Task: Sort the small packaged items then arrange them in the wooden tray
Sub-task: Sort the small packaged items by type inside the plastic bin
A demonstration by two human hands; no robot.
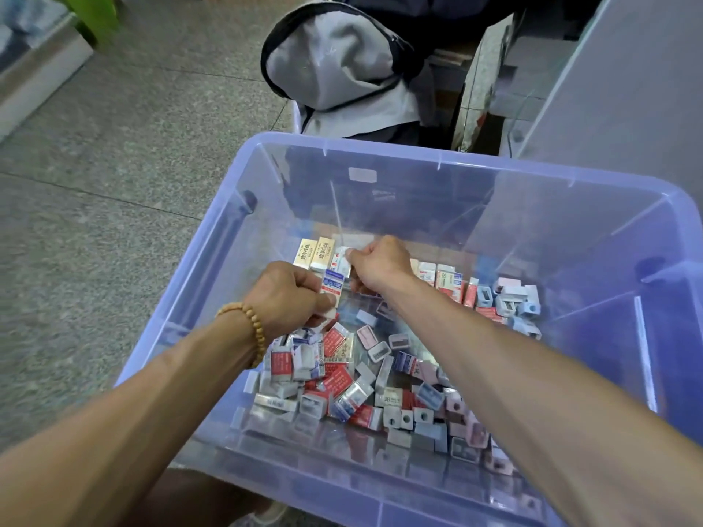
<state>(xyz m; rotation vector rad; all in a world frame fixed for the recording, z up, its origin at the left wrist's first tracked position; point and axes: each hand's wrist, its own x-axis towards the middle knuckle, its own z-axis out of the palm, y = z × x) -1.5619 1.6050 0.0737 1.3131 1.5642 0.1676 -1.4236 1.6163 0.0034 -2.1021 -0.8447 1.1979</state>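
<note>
Left hand [293, 294] grips blue-white packet [333, 284]; right hand [380, 260] at 1 o'clock pinches white packet [343, 256]; print unreadable.

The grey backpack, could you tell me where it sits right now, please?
In the head view the grey backpack sits at top centre, just beyond the far rim of the clear plastic bin.

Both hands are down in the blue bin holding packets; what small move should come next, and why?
Probably lift the left hand with its blue-and-white packet clear of the plastic bin. Its grip already looks closed on the packet, the right hand pinches another packet, and no wooden tray is in view.
</note>
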